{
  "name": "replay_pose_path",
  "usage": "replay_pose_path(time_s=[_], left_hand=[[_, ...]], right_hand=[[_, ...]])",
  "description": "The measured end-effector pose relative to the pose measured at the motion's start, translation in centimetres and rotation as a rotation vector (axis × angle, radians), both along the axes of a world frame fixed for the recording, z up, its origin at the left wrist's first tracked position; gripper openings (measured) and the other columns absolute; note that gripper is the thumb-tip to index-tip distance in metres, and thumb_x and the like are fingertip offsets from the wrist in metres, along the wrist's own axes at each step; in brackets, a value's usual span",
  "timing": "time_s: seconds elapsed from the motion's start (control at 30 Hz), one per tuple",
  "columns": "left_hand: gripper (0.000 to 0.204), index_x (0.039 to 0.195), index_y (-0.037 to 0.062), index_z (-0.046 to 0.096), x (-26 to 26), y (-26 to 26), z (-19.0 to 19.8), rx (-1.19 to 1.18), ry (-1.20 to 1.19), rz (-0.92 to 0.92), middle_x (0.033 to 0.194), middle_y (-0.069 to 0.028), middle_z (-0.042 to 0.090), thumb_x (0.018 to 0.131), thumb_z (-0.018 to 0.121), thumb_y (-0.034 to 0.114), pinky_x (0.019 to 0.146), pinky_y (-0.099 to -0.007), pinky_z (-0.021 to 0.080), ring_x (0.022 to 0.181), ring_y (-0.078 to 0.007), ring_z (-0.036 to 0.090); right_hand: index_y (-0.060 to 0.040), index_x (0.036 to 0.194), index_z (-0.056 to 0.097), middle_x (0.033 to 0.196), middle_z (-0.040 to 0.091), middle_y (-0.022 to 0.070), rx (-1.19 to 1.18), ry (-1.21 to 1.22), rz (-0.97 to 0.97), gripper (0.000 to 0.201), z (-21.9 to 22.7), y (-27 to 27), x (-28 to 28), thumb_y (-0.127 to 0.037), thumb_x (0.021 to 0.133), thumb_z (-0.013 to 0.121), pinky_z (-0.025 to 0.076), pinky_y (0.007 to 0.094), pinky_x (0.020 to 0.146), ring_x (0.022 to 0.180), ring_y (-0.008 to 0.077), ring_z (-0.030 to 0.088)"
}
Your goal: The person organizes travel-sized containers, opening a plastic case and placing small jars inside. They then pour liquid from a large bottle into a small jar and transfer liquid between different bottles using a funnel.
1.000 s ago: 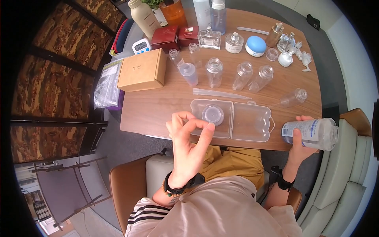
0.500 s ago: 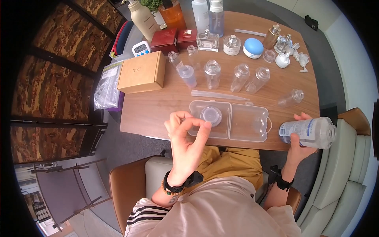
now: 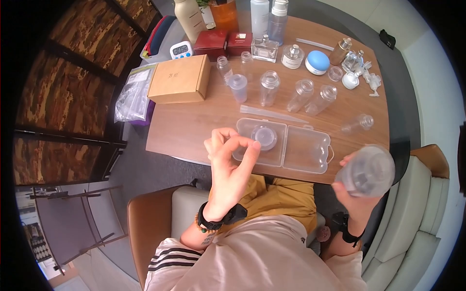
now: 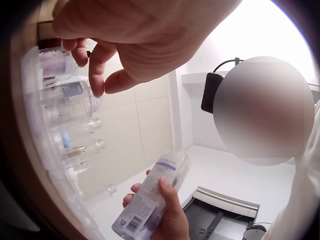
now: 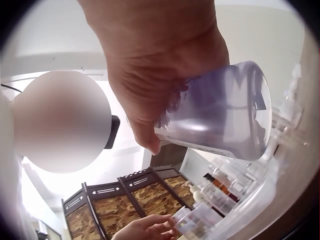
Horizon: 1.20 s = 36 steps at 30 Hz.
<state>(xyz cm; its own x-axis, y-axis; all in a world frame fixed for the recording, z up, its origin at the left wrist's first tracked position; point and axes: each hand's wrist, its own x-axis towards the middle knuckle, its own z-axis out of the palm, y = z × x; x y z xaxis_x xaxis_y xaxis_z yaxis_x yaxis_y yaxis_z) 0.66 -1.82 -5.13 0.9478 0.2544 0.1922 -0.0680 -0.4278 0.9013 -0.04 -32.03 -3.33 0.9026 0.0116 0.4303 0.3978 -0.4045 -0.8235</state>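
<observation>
My right hand (image 3: pixel 357 196) grips a large clear bottle (image 3: pixel 371 172) with a printed label at the table's right front edge. Its round end faces the head camera, blurred; the right wrist view shows a purplish tint through its clear wall. My left hand (image 3: pixel 230 157) is bent over the front of the table, thumb and index tips nearly together. Those fingertips sit right at the edge of a small clear round container (image 3: pixel 264 138) inside an open clear plastic case (image 3: pixel 308 150). I cannot tell whether they pinch anything.
Behind the case lie a clear tapered tube (image 3: pixel 272 114) and several empty clear bottles (image 3: pixel 270 89), one on its side (image 3: pixel 357 124). A cardboard box (image 3: pixel 179 80) sits at left. Perfume bottles (image 3: pixel 264 48), a blue-lidded jar (image 3: pixel 317 62) and taller bottles (image 3: pixel 189 22) line the back.
My right hand has turned the large bottle from lying sideways so that its end now faces the head camera, and moved it slightly left. The left hand keeps its pose.
</observation>
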Motion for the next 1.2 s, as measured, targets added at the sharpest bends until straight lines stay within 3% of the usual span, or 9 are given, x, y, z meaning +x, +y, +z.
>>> replay_pose_path(time_s=[0.1,0.17,0.23,0.27,0.5,0.57,0.77,1.2], left_hand=[[0.008,0.095,0.0106,0.077,0.1,-0.2,-0.2,-0.030,-0.002,-0.004,0.111,-0.0079,0.052,0.094,0.080,0.018,0.103,-0.0397,0.032,0.111,-0.0264,0.041],[0.009,0.095,0.0101,0.076,0.1,-0.2,-0.1,-0.057,0.027,-0.007,0.111,-0.0073,0.052,0.094,0.079,0.018,0.104,-0.0395,0.032,0.111,-0.0264,0.041],[0.009,0.095,0.0096,0.076,0.1,-0.1,-0.1,-0.077,0.035,-0.006,0.110,-0.0070,0.053,0.094,0.079,0.018,0.104,-0.0395,0.033,0.112,-0.0264,0.042],[0.009,0.095,0.0091,0.076,0.1,0.0,-0.1,-0.095,0.046,-0.010,0.110,-0.0068,0.053,0.094,0.079,0.018,0.104,-0.0395,0.033,0.112,-0.0264,0.042],[0.010,0.093,0.0074,0.073,0.4,0.3,-0.1,-0.185,0.052,-0.030,0.111,-0.0073,0.054,0.093,0.078,0.017,0.106,-0.0399,0.034,0.113,-0.0268,0.042],[0.011,0.091,0.0072,0.072,0.5,0.3,-0.3,-0.197,0.037,-0.043,0.111,-0.0075,0.054,0.092,0.078,0.017,0.106,-0.0401,0.034,0.113,-0.0270,0.042],[0.011,0.090,0.0071,0.072,0.7,0.1,0.1,-0.192,0.052,-0.052,0.112,-0.0077,0.054,0.091,0.078,0.016,0.106,-0.0407,0.034,0.114,-0.0269,0.041],[0.007,0.093,0.0094,0.078,0.7,0.3,0.2,-0.278,0.077,-0.109,0.112,-0.0065,0.053,0.093,0.075,0.016,0.109,-0.0390,0.032,0.116,-0.0255,0.043]], right_hand=[[0.0019,0.140,0.059,0.127,0.073,0.0158,-0.166,0.062,0.165,0.084,3.8,3.3,1.0,-0.014,0.066,0.097,0.058,0.0376,0.097,0.112,0.0247,0.073],[0.0001,0.140,0.059,0.125,0.073,0.0170,-0.147,0.105,0.209,0.084,4.2,4.8,1.6,-0.013,0.065,0.095,0.058,0.0385,0.096,0.112,0.0280,0.075],[-0.0024,0.139,0.060,0.124,0.074,0.0177,-0.278,0.132,0.310,0.079,4.5,6.0,2.4,-0.011,0.068,0.093,0.058,0.0395,0.095,0.111,0.0335,0.075],[0.0009,0.139,0.056,0.115,0.074,0.0175,-0.331,0.081,0.343,0.081,4.6,6.3,3.0,-0.013,0.069,0.094,0.057,0.0388,0.095,0.106,0.0288,0.076],[-0.0030,0.135,0.062,0.116,0.075,0.0171,-0.473,0.060,0.313,0.071,4.4,7.1,4.3,-0.010,0.072,0.092,0.058,0.0404,0.092,0.106,0.0337,0.076],[-0.0079,0.135,0.063,0.111,0.072,0.0153,-0.522,-0.034,0.280,0.073,4.1,7.0,4.5,-0.008,0.066,0.088,0.057,0.0437,0.081,0.097,0.0384,0.071],[-0.0096,0.135,0.064,0.101,0.068,0.0147,-0.595,-0.034,0.267,0.071,4.7,6.8,5.0,-0.008,0.067,0.085,0.053,0.0455,0.076,0.091,0.0384,0.068],[-0.0114,0.140,0.064,0.097,0.063,0.0126,-0.698,-0.051,0.250,0.077,4.5,6.4,5.4,-0.009,0.066,0.085,0.051,0.0449,0.076,0.088,0.0368,0.065]])
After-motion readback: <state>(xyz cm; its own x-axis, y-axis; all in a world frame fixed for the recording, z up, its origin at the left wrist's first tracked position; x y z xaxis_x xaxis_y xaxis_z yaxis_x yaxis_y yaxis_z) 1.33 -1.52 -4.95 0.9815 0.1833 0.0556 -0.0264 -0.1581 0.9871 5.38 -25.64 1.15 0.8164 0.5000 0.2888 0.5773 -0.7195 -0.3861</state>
